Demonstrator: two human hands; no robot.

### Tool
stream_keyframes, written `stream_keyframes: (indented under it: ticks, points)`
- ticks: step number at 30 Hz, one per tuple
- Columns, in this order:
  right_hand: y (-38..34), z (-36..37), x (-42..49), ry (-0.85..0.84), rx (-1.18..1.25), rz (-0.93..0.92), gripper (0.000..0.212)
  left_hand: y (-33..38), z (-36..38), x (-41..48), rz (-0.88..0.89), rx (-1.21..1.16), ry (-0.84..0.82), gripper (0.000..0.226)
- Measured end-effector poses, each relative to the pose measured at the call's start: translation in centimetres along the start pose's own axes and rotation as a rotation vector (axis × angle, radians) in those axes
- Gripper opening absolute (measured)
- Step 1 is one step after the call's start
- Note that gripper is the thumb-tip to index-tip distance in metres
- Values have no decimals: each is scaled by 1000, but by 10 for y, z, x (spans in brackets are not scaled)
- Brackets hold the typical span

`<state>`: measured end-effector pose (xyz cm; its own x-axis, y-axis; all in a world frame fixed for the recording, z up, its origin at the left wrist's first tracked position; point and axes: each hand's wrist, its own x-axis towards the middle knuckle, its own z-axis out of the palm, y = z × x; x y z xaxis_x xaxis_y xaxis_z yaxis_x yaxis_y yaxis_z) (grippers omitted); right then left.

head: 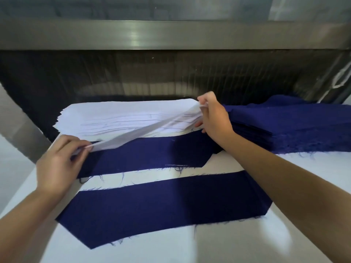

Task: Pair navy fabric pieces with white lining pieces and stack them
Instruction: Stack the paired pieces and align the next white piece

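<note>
A stack of white lining pieces lies at the back of the white table. One white lining piece is lifted off it, stretched between my hands. My left hand pinches its left end and my right hand pinches its right end above the stack's right edge. Under the lifted piece lies a navy fabric piece flat on the table. A second navy fabric piece lies nearer to me. A thick stack of navy pieces sits at the right.
The white table runs toward me and to both sides. A dark ribbed panel and a grey metal beam stand behind the stacks. A grey post slants at the left.
</note>
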<state>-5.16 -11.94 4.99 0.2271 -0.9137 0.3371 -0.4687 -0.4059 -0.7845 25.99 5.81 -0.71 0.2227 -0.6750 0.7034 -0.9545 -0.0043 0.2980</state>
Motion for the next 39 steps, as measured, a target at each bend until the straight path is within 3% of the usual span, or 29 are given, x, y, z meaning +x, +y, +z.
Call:
stream_keyframes:
  ticks: [10, 15, 21, 23, 26, 32, 34, 36, 39]
  points:
    - [31, -32, -93, -88, 90, -198, 48, 34, -33, -51, -219, -146, -63, 8]
    - [44, -51, -131, -109, -137, -242, 25, 46, -46, -67, -230, -304, -119, 16]
    - [46, -65, -160, -48, -260, -294, 16, 54, -58, -81, -249, -455, -327, 28]
    - [47, -67, -163, -28, -261, -315, 15, 56, -61, -84, -241, -456, -337, 22]
    - [50, -70, -165, -22, -187, -275, 24, 60, -65, -88, -193, -443, -328, 4]
    - [54, -73, -167, 29, 4, -124, 26, 54, -70, -94, -186, -448, -355, 37]
    - [57, -70, -165, 63, -10, -69, 23, 54, -70, -94, -219, -419, -343, 36]
    - [61, -68, -163, 86, -48, -1, 20, 55, -67, -93, -254, -376, -329, 16]
    - [65, -70, -161, 47, -133, 22, 30, 55, -64, -94, -257, -354, -309, 32]
